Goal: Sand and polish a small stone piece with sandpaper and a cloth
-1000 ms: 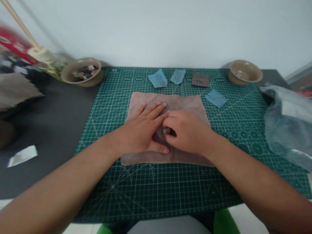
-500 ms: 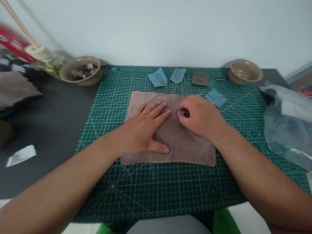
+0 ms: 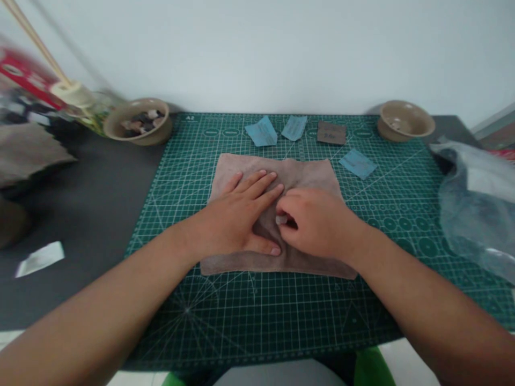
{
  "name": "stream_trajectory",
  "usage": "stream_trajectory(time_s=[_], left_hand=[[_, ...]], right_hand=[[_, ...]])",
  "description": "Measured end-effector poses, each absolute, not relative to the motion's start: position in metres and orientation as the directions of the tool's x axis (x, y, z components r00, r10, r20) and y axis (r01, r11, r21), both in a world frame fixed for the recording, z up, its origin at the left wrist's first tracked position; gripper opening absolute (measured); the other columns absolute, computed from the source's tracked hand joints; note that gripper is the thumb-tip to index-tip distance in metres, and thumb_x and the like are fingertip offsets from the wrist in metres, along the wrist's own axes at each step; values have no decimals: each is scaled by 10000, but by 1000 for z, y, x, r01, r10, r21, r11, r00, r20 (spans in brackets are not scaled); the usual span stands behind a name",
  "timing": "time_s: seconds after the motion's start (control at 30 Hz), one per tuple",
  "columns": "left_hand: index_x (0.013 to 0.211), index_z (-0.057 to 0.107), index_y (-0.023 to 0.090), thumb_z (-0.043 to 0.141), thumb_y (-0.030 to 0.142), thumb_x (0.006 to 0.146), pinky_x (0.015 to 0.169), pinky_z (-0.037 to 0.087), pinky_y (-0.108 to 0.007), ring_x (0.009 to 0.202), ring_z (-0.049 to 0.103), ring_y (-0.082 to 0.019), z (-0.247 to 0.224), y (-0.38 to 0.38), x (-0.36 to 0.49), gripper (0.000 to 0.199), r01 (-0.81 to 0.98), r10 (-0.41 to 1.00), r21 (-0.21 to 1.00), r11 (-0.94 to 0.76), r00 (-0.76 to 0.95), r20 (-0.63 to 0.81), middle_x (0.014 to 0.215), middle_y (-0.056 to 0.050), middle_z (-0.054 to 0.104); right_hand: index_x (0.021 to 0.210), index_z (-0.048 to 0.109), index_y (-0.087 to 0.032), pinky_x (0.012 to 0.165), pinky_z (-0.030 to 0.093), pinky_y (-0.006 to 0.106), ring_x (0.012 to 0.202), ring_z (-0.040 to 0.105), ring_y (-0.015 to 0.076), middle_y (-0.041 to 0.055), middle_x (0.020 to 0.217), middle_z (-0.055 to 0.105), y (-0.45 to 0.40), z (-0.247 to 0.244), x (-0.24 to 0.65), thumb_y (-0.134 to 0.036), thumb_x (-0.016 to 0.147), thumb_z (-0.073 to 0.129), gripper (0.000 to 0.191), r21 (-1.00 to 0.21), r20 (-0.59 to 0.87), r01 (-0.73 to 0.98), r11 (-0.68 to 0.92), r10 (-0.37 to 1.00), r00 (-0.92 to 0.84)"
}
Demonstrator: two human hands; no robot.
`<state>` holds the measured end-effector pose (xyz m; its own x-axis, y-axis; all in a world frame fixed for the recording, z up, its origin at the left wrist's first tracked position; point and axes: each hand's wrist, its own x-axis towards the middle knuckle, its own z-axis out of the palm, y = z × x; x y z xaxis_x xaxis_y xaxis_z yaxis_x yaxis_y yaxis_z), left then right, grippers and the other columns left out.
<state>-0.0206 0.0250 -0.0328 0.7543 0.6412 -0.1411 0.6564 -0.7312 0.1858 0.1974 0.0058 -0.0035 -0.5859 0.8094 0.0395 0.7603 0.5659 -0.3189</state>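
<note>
My left hand [image 3: 233, 214] lies flat on a square of brownish-pink cloth [image 3: 298, 174], its fingers spread and holding nothing. My right hand [image 3: 317, 222] sits on the same cloth next to the left thumb, its fingers curled around a small pale stone [image 3: 280, 220]. Only a sliver of the stone shows between the fingertips, and the rest is hidden. The cloth bunches into a fold between my hands.
The cloth rests on a green cutting mat [image 3: 257, 316]. Along its far side lie blue sandpaper scraps [image 3: 261, 131] and a brown sandpaper scrap [image 3: 331, 133]. A bowl of pebbles [image 3: 116, 126] and a second bowl [image 3: 405, 120] stand behind. A plastic bag [image 3: 477, 203] lies at right.
My right hand has moved back down and left toward my left hand, still holding the stone. The cloth now rucks up between my hands. My left hand has stayed in place.
</note>
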Motion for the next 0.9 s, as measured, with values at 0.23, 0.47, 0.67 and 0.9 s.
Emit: stream_trajectory(time_s=[0.23, 0.47, 0.67, 0.9], left_hand=[[1631, 131, 179, 564, 894, 725, 1255, 91, -630, 1580, 86, -403, -28, 22, -22, 1233, 683, 659, 180, -708, 730, -179, 1707, -179, 81], [1620, 211, 261, 597, 885, 710, 1233, 156, -659, 1564, 139, -435, -27, 25, -27, 1169, 696, 687, 186, -694, 717, -117, 1702, -171, 140], [1614, 226, 284, 540, 839, 806, 1247, 129, -654, 1572, 150, -396, -31, 27, -20, 1029, 611, 607, 225, -759, 789, -95, 1707, -126, 151], [1608, 255, 249, 602, 862, 734, 1266, 96, -620, 1571, 154, -399, -34, 28, -23, 1123, 602, 595, 228, -765, 797, -108, 1710, -144, 117]], right_hand=[[909, 737, -150, 663, 375, 341, 762, 649, 244, 90, 816, 738, 23, -4, 215, -234, 798, 569, 219, -204, 54, 922, 329, 944, -325], [841, 706, -143, 706, 410, 323, 774, 642, 204, 70, 840, 728, -2, 1, 196, -206, 832, 560, 159, -369, 56, 705, 605, 772, -633], [872, 714, -154, 631, 355, 327, 691, 624, 207, 76, 794, 728, 13, -4, 204, -229, 840, 552, 181, -270, 48, 854, 445, 892, -450], [865, 709, -141, 685, 391, 331, 797, 667, 224, 97, 891, 754, 3, -3, 193, -221, 843, 551, 178, -326, 41, 721, 612, 771, -635]])
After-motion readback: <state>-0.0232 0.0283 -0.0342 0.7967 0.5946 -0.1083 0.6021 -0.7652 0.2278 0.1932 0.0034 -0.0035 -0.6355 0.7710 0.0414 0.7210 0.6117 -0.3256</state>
